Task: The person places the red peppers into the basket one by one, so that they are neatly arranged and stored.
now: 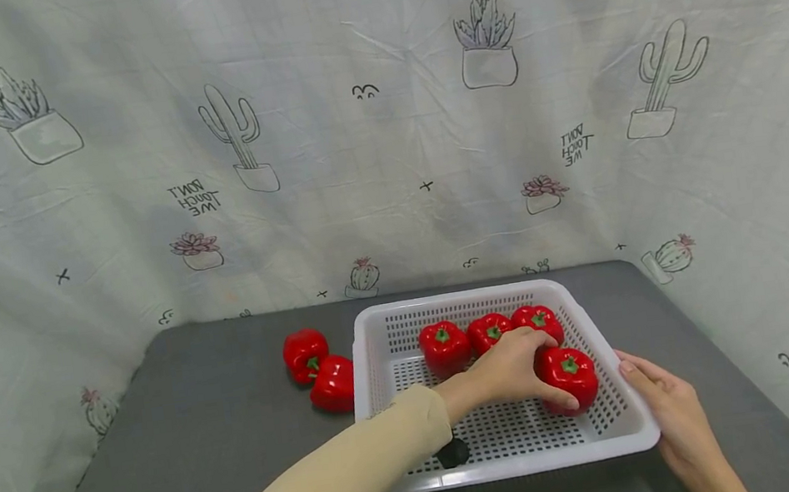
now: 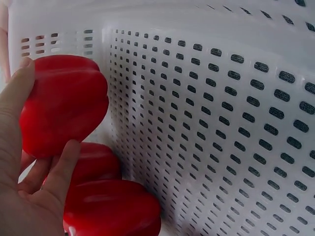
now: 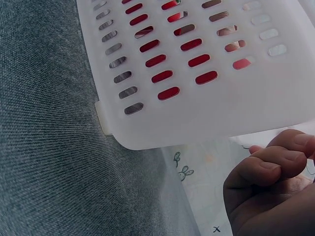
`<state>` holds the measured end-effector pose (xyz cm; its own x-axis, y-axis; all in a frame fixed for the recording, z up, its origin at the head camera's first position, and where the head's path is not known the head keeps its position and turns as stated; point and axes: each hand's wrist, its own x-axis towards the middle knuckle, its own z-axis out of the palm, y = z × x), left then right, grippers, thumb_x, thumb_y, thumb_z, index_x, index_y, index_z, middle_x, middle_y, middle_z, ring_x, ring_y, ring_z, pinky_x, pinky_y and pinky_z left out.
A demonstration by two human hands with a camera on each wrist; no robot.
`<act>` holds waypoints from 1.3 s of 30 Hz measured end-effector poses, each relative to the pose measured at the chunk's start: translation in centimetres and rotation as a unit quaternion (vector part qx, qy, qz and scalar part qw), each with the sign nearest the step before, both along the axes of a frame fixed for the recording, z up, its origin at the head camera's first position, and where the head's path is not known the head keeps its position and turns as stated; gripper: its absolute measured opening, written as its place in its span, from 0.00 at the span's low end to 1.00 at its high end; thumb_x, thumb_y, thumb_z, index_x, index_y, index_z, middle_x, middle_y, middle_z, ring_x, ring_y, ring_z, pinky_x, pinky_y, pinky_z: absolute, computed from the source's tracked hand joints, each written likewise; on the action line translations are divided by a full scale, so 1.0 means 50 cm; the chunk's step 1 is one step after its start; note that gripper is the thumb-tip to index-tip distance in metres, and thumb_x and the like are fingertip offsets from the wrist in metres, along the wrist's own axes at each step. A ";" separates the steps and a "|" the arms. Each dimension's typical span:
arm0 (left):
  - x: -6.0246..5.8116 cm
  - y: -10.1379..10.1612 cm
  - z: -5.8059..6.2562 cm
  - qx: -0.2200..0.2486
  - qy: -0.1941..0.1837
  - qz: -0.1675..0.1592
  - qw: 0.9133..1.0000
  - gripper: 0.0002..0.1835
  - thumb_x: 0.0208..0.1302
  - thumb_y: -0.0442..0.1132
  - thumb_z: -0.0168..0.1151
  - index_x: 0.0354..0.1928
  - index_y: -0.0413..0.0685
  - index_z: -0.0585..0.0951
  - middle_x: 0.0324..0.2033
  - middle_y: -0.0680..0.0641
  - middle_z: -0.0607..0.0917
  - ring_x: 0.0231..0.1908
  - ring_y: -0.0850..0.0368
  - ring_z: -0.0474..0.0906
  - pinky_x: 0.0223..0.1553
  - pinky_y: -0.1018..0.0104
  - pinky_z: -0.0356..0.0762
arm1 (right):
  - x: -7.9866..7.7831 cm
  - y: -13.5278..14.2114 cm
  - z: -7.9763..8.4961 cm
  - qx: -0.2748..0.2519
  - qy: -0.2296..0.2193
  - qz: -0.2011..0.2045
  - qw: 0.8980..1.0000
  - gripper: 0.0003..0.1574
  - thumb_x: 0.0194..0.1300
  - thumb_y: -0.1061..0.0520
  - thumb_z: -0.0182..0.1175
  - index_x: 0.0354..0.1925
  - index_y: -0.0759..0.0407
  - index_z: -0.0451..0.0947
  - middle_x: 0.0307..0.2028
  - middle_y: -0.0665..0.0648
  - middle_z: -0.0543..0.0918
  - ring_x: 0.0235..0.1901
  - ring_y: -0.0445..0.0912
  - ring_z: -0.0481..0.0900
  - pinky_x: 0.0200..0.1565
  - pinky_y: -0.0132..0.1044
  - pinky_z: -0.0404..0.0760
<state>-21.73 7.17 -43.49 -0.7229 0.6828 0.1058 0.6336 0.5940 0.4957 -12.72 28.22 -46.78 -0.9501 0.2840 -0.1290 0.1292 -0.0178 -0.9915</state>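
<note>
My left hand (image 1: 510,368) reaches into a white perforated plastic basket (image 1: 502,469) and grips a red bell pepper (image 1: 572,381) near its right wall. In the left wrist view, thumb and fingers lie around that bell pepper (image 2: 66,103), with two other peppers (image 2: 115,209) just beyond. Along the basket's back half sit more red bell peppers (image 1: 445,346), green stems up. My right hand (image 1: 675,412) holds the basket's right rim, its thumb on top. The right wrist view shows its curled fingers (image 3: 261,169) by the basket's edge; the thumb is hidden there.
Two red bell peppers (image 1: 333,385) lie on the dark grey tabletop (image 1: 202,441), just left of the basket. A pale printed cloth (image 1: 365,141) hangs behind and along both sides. The left sleeve (image 1: 350,471) crosses the basket's front left rim.
</note>
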 end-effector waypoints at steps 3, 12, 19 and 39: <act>-0.001 -0.002 0.001 0.008 -0.009 -0.013 1.000 0.44 0.44 0.61 0.78 0.64 0.58 0.73 0.57 0.63 0.76 0.52 0.70 0.71 0.47 0.72 0.77 | 0.000 0.001 -0.001 -0.001 -0.001 0.000 1.000 0.43 0.66 0.38 0.61 0.69 0.60 0.66 0.40 0.36 0.82 0.37 0.41 0.85 0.37 0.43 0.85; -0.009 -0.014 0.006 0.014 -0.074 -0.083 0.994 0.41 0.48 0.51 0.79 0.66 0.57 0.73 0.56 0.63 0.78 0.51 0.73 0.73 0.48 0.79 0.73 | -0.003 0.002 0.002 0.000 -0.019 -0.005 1.000 0.45 0.64 0.36 0.62 0.70 0.59 0.65 0.40 0.35 0.81 0.38 0.39 0.83 0.39 0.44 0.85; -0.013 -0.019 0.003 0.006 -0.095 -0.110 0.989 0.38 0.51 0.47 0.78 0.65 0.59 0.73 0.56 0.63 0.78 0.52 0.72 0.73 0.48 0.79 0.72 | -0.004 0.003 0.003 -0.003 -0.027 -0.009 1.000 0.44 0.64 0.36 0.62 0.70 0.57 0.66 0.39 0.36 0.82 0.38 0.39 0.83 0.39 0.44 0.85; -0.006 -0.030 -0.003 0.022 -0.052 -0.031 0.998 0.40 0.47 0.58 0.77 0.63 0.53 0.76 0.54 0.61 0.79 0.48 0.70 0.74 0.42 0.80 0.74 | -0.005 0.001 0.002 -0.003 -0.023 -0.015 1.000 0.45 0.64 0.37 0.62 0.70 0.60 0.66 0.38 0.37 0.82 0.37 0.40 0.83 0.38 0.44 0.85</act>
<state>-22.02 5.68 -43.62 -0.6882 0.7228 0.0625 0.6118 0.5319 0.5855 -12.96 28.25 -46.71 -0.9345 0.3107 -0.1735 0.1733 -0.0284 -0.9845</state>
